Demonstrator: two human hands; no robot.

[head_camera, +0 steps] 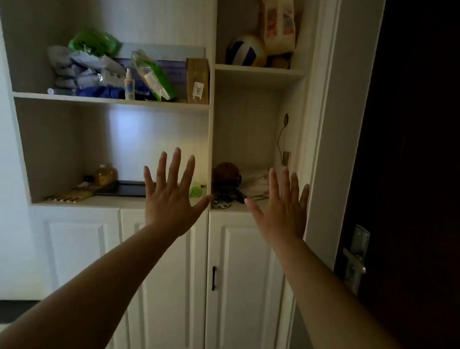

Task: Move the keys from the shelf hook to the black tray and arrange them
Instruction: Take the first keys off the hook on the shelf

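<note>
From the head view, both hands are up in front of a white shelf unit, fingers spread wide and holding nothing. The left hand (170, 195) is in front of the big left nook. The right hand (282, 210) is in front of the narrow right nook.

The keys (286, 158) hang on a thin loop from a hook (286, 119) on the right wall of the narrow nook, just above the right hand's fingertips. They are small and dim, so I cannot tell how many there are.

The black tray (124, 189) lies flat on the floor of the left nook, partly behind the left hand. A yellow bottle (105, 174) stands behind its left end. A green roll (195, 191) sits to its right.

A ball (245, 51) rests on the shelf above the keys. A dark door (420, 155) is at the far right.
</note>
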